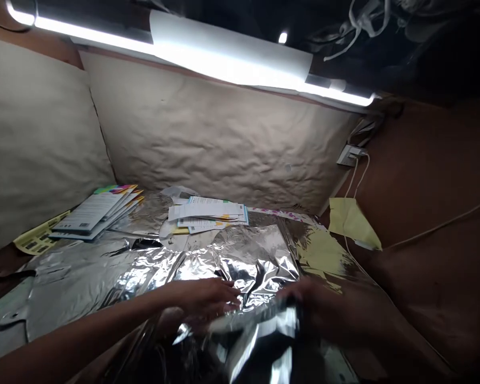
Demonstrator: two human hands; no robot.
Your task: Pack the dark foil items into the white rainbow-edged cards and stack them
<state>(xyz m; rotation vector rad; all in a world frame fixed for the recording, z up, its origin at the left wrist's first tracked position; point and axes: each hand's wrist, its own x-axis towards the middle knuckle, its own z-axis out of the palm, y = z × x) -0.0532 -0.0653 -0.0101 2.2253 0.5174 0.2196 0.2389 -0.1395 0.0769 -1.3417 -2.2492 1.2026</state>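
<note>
The silver-covered desk (80, 282) is the biggest thing here, creased and glossy. A dark, shiny foil (260, 341) comes next, at the near edge, below and between the hands; it looks light and limp, likely slippery, and probably creases or tears if tugged hard. Of the hands, the left hand (208, 298) lies palm down over it with fingers stretched out, closed on nothing visible; the right hand (316, 304), blurred, is at the foil's right side, and whether it grips I cannot tell. Smallest are the places to hold: the upper edge, best pinched near both corners, fingertips flat, so the sheet stays taut without sliding.
</note>
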